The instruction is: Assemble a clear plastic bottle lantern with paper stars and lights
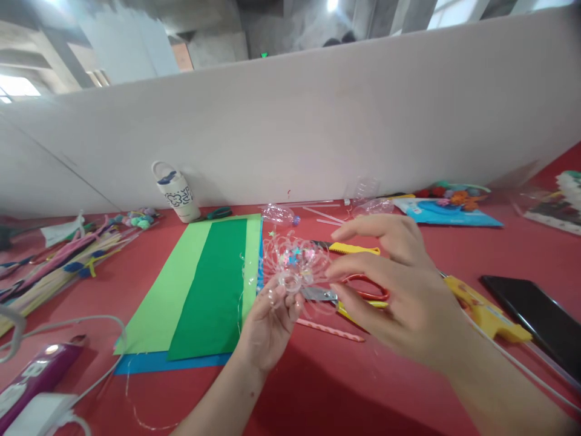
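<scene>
My left hand [272,327] is closed around the ring-shaped neck of a clear plastic bottle piece [290,280]. Curled strips fan out from that neck like petals, with small blue and pink shiny bits among them. Just right of the curls hovers my right hand [385,290], its thumb and fingers bent and apart with nothing visible between them. Whether a fingertip touches the curls, I cannot tell. Beneath my hands lie red-handled scissors [365,286], partly hidden, a yellow utility knife [354,248] and a pink patterned stick [331,330].
Green sheets [206,290] lie left of my hands. A white tumbler [177,194] stands by the white partition [290,121]. Rightward are a yellow glue gun [485,309], a black phone [535,321] and a blue packet [454,212]. Pipe cleaners [68,260] and a purple power strip [40,381] occupy the left.
</scene>
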Tool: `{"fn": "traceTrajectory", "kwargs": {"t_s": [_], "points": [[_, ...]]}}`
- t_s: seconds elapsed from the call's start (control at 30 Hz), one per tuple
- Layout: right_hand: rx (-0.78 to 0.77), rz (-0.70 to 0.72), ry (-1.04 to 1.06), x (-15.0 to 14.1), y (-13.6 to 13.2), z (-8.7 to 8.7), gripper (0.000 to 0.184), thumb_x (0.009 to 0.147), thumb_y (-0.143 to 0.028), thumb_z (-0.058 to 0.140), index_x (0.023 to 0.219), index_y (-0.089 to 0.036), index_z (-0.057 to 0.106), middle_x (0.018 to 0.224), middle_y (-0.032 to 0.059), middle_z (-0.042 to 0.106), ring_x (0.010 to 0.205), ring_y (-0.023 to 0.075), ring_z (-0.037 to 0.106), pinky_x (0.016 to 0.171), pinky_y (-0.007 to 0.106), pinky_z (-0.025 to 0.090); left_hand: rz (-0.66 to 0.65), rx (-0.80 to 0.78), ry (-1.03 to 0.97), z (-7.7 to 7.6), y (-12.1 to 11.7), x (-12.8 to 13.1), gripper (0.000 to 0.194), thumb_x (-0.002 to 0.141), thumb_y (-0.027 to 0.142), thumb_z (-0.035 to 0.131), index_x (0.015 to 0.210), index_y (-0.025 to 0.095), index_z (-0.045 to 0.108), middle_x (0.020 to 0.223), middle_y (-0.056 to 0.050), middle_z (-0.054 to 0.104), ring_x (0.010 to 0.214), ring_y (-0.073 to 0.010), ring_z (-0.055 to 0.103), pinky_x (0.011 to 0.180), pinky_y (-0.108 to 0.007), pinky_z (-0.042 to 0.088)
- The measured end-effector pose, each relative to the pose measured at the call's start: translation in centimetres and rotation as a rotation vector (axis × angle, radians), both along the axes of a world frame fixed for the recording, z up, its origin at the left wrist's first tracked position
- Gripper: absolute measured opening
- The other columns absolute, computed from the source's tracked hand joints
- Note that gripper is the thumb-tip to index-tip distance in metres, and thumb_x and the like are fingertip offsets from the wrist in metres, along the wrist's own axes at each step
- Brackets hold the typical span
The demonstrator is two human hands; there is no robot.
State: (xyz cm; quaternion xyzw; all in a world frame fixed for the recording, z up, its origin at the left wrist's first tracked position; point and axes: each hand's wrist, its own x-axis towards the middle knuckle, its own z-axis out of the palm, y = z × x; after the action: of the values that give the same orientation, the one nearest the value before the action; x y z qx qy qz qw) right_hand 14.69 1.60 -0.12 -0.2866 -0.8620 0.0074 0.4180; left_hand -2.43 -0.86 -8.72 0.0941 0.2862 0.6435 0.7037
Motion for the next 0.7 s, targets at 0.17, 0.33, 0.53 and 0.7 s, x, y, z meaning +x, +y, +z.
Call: {"fn": "traceTrajectory", "kwargs": {"t_s": [0.17, 0.33, 0.53, 0.7], "points": [[-0.085, 0.044, -0.117, -0.6, 0.2, -0.5, 0.014, 0.081, -0.013, 0.054, 0.079, -0.023, 0.064, 0.118, 0.0058, 0.052, 0.116, 0.0244, 0.040, 0.096, 0.044, 0.037, -0.018, 0.033, -0.011, -0.2, 0.1, 0.0, 0.015, 0.070, 0.009, 0.068, 0.085, 0.012, 0.066, 0.065, -0.002, 0.070, 0.059, -0.0111, 0.067, 0.062, -0.017, 0.056], [-0.096, 0.020, -0.117, -1.5, 0.4, -1.6, 0.013, 0.081, -0.013, 0.055, 0.084, -0.022, 0.065, 0.132, 0.0060, 0.043, 0.126, 0.0246, 0.031, 0.102, 0.045, 0.034, -0.022, 0.049, -0.010, -0.3, 0.1, 0.1, 0.014, 0.070, 0.008, 0.067, 0.084, 0.013, 0.067, 0.067, -0.002, 0.071, 0.060, -0.0104, 0.067, 0.063, -0.018, 0.056], [0.006, 0.018, -0.132, -2.0, 0.5, -2.1, 0.013, 0.082, -0.011, 0.054, 0.078, -0.017, 0.064, 0.126, 0.0103, 0.050, 0.124, 0.0263, 0.035, 0.104, 0.048, 0.030, -0.013, 0.060, 0.018, -0.2, 0.1, 0.2, 0.014, 0.069, 0.008, 0.069, 0.081, 0.014, 0.066, 0.071, -0.001, 0.071, 0.061, -0.0102, 0.066, 0.062, -0.017, 0.056], [0.031, 0.035, -0.170, -1.8, 0.5, -2.1, 0.015, 0.083, -0.012, 0.053, 0.074, -0.016, 0.063, 0.102, 0.0088, 0.060, 0.098, 0.0218, 0.047, 0.087, 0.041, 0.042, -0.020, 0.072, 0.024, -0.1, -0.1, 0.3, 0.020, 0.067, 0.007, 0.071, 0.085, 0.015, 0.066, 0.070, 0.000, 0.071, 0.061, -0.0096, 0.066, 0.063, -0.017, 0.055]]}}
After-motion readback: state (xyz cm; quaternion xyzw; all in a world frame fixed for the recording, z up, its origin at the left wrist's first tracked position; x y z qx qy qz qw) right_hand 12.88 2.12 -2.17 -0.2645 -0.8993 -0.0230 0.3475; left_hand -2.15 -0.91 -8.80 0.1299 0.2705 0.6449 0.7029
